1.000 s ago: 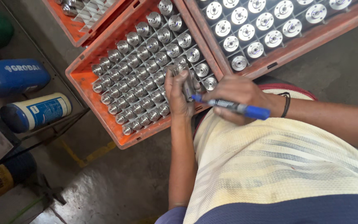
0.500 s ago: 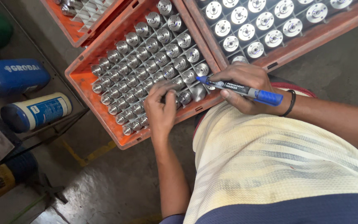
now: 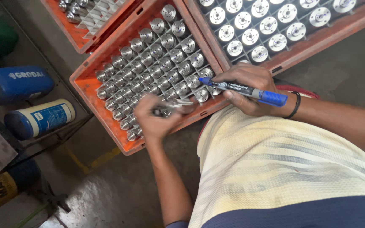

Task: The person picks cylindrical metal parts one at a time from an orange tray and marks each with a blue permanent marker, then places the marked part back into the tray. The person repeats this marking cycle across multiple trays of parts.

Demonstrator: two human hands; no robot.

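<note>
Right now my right hand is clenched around a blue marker with a dark label band along its barrel, its blue tip pointing toward my left hand and hovering just over the near edge of the orange crate. My left hand is curled around a small metal part at the crate's near rim; the motion blur keeps me from telling its exact shape. Beyond both hands the crate holds rows of shiny metal cylinders standing in grey dividers. Past my right hand sits a second orange crate with wider, flat-topped round metal pieces. Farther out beyond my left hand, a third crate shows only a corner. Well off to the left of my left hand lie a blue jug with pale lettering, a blue can with a white label on its side, and, nearer me, a dark container with a yellow label.
</note>
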